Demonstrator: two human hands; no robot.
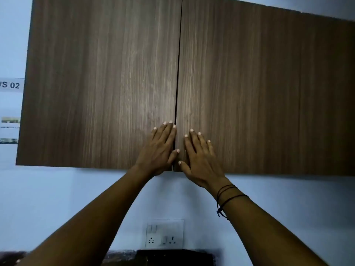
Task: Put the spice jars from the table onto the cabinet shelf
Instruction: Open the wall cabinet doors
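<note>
Spice jars are out of view, the cabinet (192, 73) shut. Left hand (160, 150) and right hand (198, 160) lie flat, grasping nothing, beside the centre seam (177, 73). Hook fingertips under each door's lower edge and swing both wide.

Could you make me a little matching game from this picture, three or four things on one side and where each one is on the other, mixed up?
Things:
1. left hand
2. right hand
3. socket plate
4. black thread band

Places:
A. on the wall below the cabinet
B. flat on the right cabinet door, near the seam
C. round the right wrist
D. flat on the left cabinet door, near the seam

Pairs: 1-D, 2-B, 3-A, 4-C
</note>
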